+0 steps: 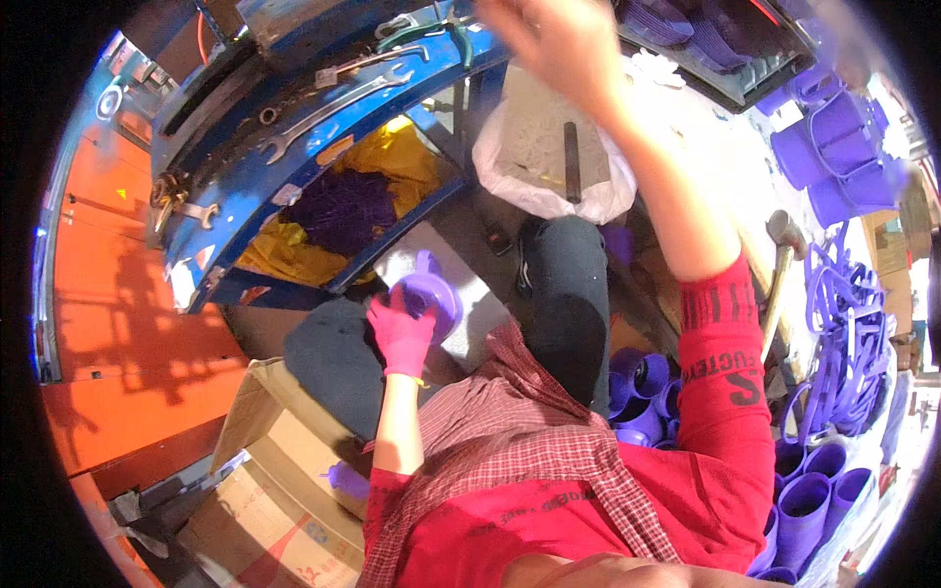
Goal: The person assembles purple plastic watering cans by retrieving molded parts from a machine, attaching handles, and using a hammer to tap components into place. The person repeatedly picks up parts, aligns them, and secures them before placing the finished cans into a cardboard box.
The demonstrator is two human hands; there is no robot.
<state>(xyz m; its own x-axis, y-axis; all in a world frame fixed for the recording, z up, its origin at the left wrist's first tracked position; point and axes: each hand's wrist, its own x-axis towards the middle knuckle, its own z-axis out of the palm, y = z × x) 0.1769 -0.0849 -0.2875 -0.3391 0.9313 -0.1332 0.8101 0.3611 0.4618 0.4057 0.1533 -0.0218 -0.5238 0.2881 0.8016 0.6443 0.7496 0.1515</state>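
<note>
Left hand (402,338) fingers pinching purple jug (429,294) | right hand (554,44) raised over white bag (549,147), fingers unclear | cardboard box (284,480) edge beside.

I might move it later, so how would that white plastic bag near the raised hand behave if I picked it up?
The white bag looks thin and crumpled, so probably floppy. It sags open around pale contents, so likely to spill unless gathered at the top. A dark rod lies on it and may slide off.

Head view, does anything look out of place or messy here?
Mostly clutter. Metal wrenches lie loose on the blue machine ledge, and purple plastic handles sit in a tangled heap on the right. The gloved left hand holds a purple plastic cup; nothing looks spilled or broken.
</note>
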